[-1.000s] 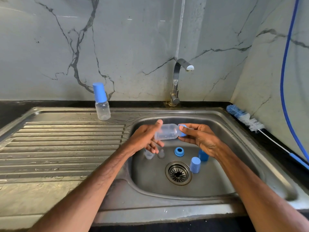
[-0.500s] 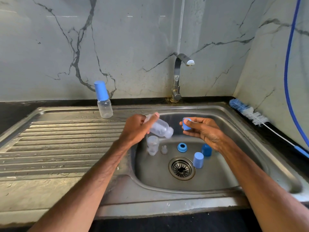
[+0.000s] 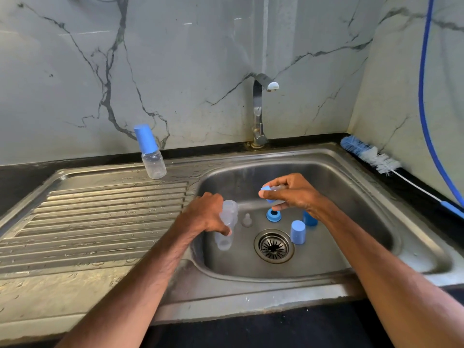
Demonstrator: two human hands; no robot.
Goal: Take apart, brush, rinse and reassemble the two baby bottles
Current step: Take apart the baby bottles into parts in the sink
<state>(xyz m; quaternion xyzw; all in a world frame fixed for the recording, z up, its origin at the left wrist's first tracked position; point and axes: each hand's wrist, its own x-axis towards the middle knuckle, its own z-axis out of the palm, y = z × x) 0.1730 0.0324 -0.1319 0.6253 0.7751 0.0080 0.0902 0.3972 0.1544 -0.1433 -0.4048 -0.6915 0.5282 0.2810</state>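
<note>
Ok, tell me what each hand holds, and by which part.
Left hand grips the clear bottle body around its side; right hand pinches the blue collar by its rim.

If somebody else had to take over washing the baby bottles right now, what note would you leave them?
Left hand: grips a clear bottle body, seemingly the lower of two; the second clear body shows just above it.
Right hand: pinches a blue ring, teat seemingly in it.
In the basin: loose teat, second blue ring, blue cap, darker blue cap.
Capped bottle stands assembled on the drainboard; brush lies on the right counter.
Done: basin bottles taken apart, bar that teat.
Left: brushing, rinsing, reassembly; tap is off.
</note>
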